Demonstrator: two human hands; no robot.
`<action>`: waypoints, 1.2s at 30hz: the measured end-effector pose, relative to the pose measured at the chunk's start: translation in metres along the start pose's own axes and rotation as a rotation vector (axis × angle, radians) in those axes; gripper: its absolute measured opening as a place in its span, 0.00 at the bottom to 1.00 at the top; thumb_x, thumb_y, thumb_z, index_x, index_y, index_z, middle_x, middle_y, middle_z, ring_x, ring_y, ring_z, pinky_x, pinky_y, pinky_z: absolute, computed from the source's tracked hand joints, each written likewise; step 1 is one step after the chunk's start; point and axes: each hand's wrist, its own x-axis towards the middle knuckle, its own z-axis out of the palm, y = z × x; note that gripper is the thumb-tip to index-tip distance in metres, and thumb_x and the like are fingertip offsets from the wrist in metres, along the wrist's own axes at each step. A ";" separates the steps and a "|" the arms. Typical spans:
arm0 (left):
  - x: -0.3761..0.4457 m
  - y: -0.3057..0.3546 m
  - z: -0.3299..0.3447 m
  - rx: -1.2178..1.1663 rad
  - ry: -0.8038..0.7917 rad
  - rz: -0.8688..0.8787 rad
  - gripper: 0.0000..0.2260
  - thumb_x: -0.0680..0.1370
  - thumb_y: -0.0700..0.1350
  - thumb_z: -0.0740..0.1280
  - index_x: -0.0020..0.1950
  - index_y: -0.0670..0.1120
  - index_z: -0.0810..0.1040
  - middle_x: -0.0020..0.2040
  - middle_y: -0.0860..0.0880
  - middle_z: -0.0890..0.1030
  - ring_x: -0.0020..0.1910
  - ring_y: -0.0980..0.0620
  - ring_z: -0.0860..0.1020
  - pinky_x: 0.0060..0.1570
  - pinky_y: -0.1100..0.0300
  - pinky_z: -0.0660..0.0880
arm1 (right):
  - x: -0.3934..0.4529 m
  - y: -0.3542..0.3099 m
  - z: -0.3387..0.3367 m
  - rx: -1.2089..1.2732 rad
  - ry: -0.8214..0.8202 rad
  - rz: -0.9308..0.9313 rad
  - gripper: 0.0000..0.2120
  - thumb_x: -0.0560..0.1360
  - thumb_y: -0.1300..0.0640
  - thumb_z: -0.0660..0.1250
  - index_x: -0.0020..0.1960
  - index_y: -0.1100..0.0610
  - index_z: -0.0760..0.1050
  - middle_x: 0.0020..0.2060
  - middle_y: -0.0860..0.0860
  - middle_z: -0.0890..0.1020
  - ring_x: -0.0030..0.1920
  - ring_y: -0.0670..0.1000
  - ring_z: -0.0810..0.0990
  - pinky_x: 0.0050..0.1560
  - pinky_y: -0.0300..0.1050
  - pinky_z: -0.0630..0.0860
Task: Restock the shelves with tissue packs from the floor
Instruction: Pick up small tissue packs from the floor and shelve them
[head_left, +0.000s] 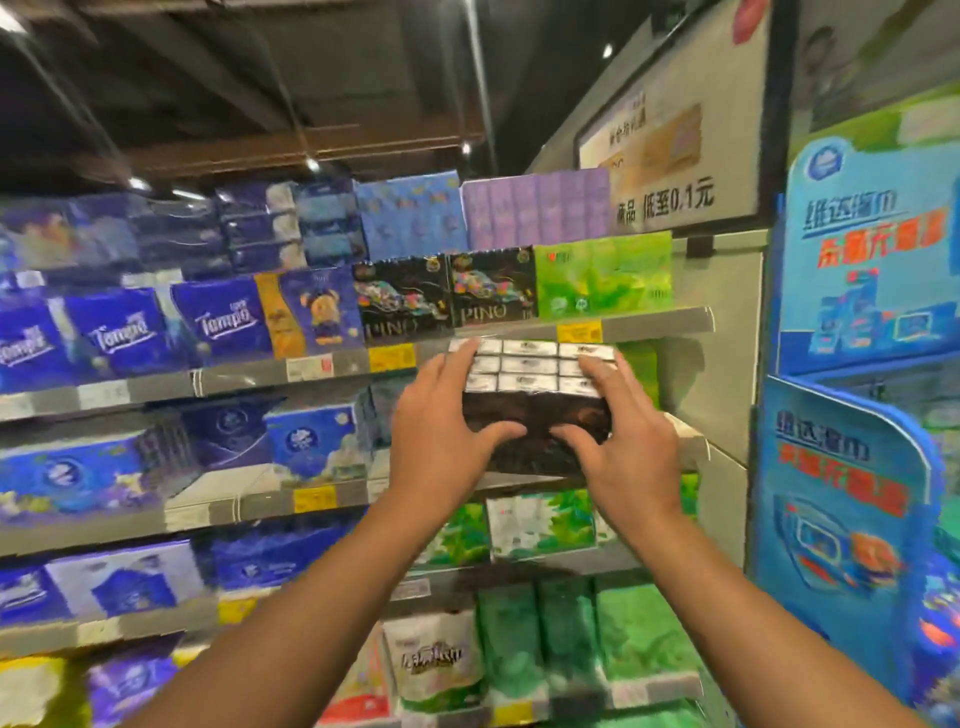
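At the second shelf (519, 480) from the top, left hand (441, 441) and right hand (623, 441) both gripped a dark tissue pack (535, 395), held at the shelf's front edge beside green packs (602, 283).

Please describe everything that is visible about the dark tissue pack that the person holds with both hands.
The dark tissue pack is a rectangular block in shiny black wrap. Its top face shows rows of small white packet ends. It is tilted, top face toward the camera, in front of the second shelf from the top, at its right end. The left hand grips its left side and the right hand its right side, thumbs on the dark front. The printing is too blurred to read.
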 end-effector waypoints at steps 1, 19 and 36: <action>0.017 -0.004 0.010 -0.001 0.030 -0.004 0.41 0.64 0.58 0.79 0.74 0.53 0.66 0.67 0.51 0.73 0.66 0.48 0.72 0.65 0.51 0.70 | 0.020 0.009 0.009 0.015 0.011 -0.025 0.34 0.66 0.58 0.79 0.69 0.49 0.72 0.72 0.55 0.70 0.69 0.55 0.72 0.66 0.47 0.69; 0.253 -0.084 0.127 0.178 0.113 0.030 0.31 0.75 0.51 0.72 0.75 0.58 0.63 0.66 0.51 0.71 0.60 0.46 0.71 0.59 0.47 0.71 | 0.264 0.113 0.158 -0.081 0.056 -0.168 0.31 0.70 0.59 0.75 0.71 0.53 0.69 0.71 0.54 0.71 0.69 0.55 0.71 0.68 0.46 0.67; 0.263 -0.136 0.169 0.305 0.161 0.027 0.35 0.72 0.52 0.74 0.76 0.53 0.64 0.76 0.47 0.60 0.64 0.44 0.66 0.55 0.44 0.70 | 0.280 0.137 0.215 -0.157 -0.285 -0.024 0.63 0.60 0.46 0.82 0.78 0.40 0.39 0.77 0.52 0.61 0.74 0.54 0.65 0.67 0.52 0.71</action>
